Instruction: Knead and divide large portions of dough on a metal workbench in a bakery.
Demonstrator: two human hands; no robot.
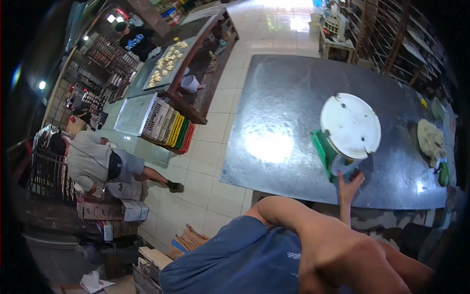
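A green kitchen scale (323,156) stands near the front edge of the dark metal-topped table (289,93). A round white lid-like disc (350,125) with small dark marks and notches lies on top of it, hiding most of its upper part. My right hand (350,185) is at the scale's near side, beside its pale round dial (344,165). Its thumb and fingers are apart, with nothing visible between them; I cannot tell whether they touch the dial. My left arm (323,230) bends across the lower picture, and its hand is out of sight.
Dough under pale cloth or plastic (431,139) lies at the table's right end. Across the tiled aisle (210,157), dough rings (169,61) cover another bench above stacked crates (169,127). One person (105,161) bends over boxes at left; another (137,41) stands behind that bench.
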